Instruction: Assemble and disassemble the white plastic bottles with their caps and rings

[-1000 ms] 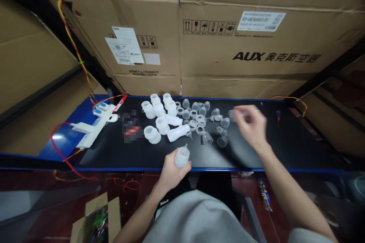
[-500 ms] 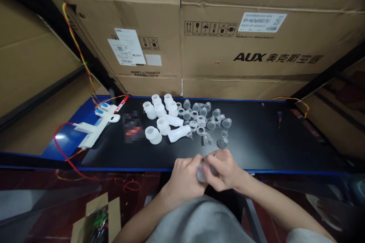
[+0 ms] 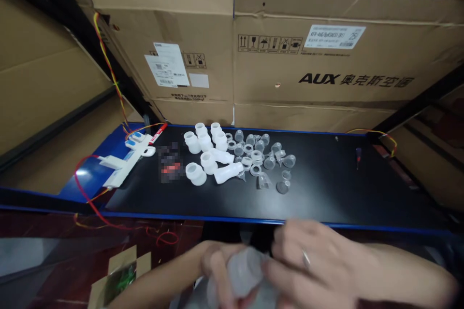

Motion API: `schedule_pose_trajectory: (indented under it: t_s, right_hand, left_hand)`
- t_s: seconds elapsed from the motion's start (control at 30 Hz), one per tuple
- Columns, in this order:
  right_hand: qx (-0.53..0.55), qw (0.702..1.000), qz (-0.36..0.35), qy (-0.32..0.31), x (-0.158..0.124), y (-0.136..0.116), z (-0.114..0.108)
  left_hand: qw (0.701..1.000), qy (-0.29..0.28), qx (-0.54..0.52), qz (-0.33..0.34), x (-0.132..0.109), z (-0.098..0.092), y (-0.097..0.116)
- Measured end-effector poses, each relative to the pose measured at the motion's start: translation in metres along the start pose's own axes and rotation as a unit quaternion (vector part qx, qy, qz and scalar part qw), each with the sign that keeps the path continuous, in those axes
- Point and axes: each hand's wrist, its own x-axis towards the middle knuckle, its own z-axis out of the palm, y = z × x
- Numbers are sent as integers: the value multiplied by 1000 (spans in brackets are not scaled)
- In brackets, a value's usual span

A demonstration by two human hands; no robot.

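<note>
My left hand (image 3: 219,270) is wrapped round a milky, translucent plastic bottle (image 3: 243,268) in front of my body, below the table's front edge. Beside it, my right hand (image 3: 315,263) wears a ring and is smeared by motion. Its fingertips are at the bottle's right end; whether they grip anything there is hidden by the blur. On the table, several white plastic bottles (image 3: 196,174) stand or lie in a group. To their right are clear plastic domed caps (image 3: 289,161) and pale rings (image 3: 255,170).
A white power strip (image 3: 125,166) with cables lies on the table's left, near a red marker (image 3: 158,133). A small screwdriver (image 3: 358,157) lies at the right. Large cardboard boxes (image 3: 268,72) wall the back. An open carton (image 3: 97,287) is on the floor.
Both hands have come down and toward my body, off the table's front edge. They have moved apart somewhat, and the bottle now shows more between them. The view has tilted slightly.
</note>
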Motion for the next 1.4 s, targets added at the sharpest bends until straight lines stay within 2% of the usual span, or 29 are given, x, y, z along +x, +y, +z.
schedule_pose_trajectory:
  t_s: [0.03, 0.1, 0.17, 0.23, 0.3, 0.4, 0.47, 0.57, 0.67, 0.73, 0.8, 0.87, 0.93, 1.03, 1.13, 1.23, 1.3, 1.33, 1.4]
  right_hand:
    - [-30, 996, 80, -15, 5, 3, -1]
    - [-43, 976, 204, -60, 13, 9, -2]
    - [28, 967, 231, -105, 17, 16, -4]
    - [126, 961, 209, -128, 18, 25, -10]
    - [183, 956, 200, -112, 18, 34, -15]
    - [161, 947, 267, -83, 20, 43, -15]
    - [142, 940, 292, -103, 22, 46, -14]
    - [181, 949, 229, -123, 26, 50, -17]
    - [212, 953, 195, -93, 25, 56, -12]
    - [213, 955, 195, -67, 21, 63, 2]
    - [196, 958, 208, -12, 13, 74, 22]
    - [139, 956, 250, 72, 2, 87, 44]
    - [54, 956, 254, 138, -10, 100, 62]
    - [-73, 972, 171, 147, -22, 115, 77]
    - [-134, 977, 124, 108, -21, 121, 75]
    - [-65, 988, 122, 71, -12, 119, 64]
    - [41, 980, 166, 103, -6, 115, 59]
    - [91, 965, 206, 135, -3, 114, 58]
    - [161, 913, 305, 219, -2, 116, 57]
  left_hand:
    - [997, -51, -57, 6, -1, -7, 1]
    - [965, -149, -217, -18, -3, -20, 6]
    - [928, -179, -320, -68, -3, -28, 13]
    - [924, -159, -334, -93, -2, -34, 17]
    - [931, -130, -330, -89, 2, -38, 19]
    - [942, -69, -317, -86, 8, -44, 20]
    - [950, -56, -293, -91, 11, -48, 20]
    - [957, -57, -269, -89, 12, -55, 20]
    - [952, -56, -290, -85, 10, -59, 17]
    - [940, -48, -323, -96, 11, -57, 11]
    - [923, -16, -366, -114, 15, -51, 5]
    - [901, 44, -411, -132, 24, -41, -2]
    - [874, 121, -447, -147, 35, -30, -5]
    - [838, 205, -484, -149, 53, -13, -4]
    - [807, 243, -517, -150, 65, -2, -1]
    - [775, 263, -554, -156, 70, 1, 2]
    - [761, 252, -580, -146, 69, 0, 4]
    - [758, 241, -591, -135, 68, -1, 6]
    - [763, 212, -601, -104, 65, -5, 9]
